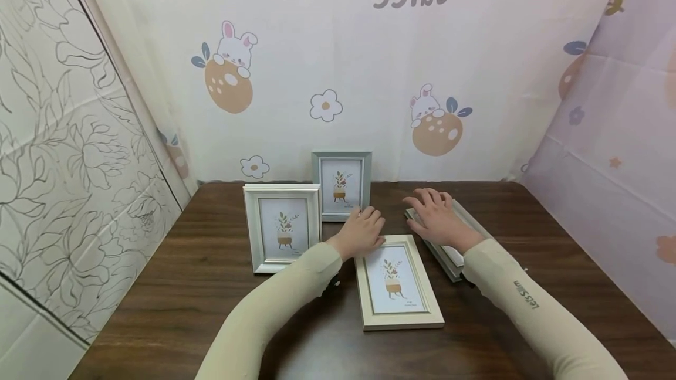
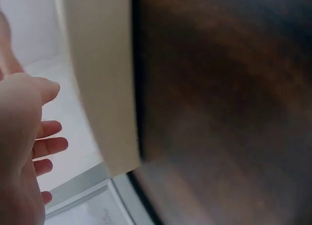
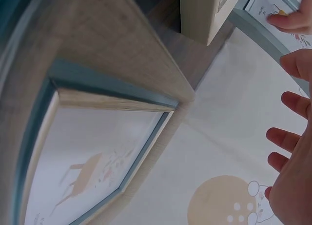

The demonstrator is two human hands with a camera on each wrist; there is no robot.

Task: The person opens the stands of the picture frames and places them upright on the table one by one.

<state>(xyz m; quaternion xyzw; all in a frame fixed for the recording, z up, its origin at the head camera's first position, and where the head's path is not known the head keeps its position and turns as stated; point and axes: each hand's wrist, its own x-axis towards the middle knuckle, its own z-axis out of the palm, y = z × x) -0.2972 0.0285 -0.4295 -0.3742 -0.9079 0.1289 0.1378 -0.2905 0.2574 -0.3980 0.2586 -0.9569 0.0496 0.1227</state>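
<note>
Cream frame (image 1: 426, 279), potted-plant print (image 1: 393, 280)

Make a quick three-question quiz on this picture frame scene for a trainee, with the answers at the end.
1. Which hand is over the far-right frame?
2. True or false: the leftmost frame lies flat on its back.
3. What colour is the border of the rearmost frame?
A) Red
B) Grey-blue
C) Black

Key:
1. The right hand.
2. False: the leftmost frame stands up, with its plant picture in view.
3. B.
</note>
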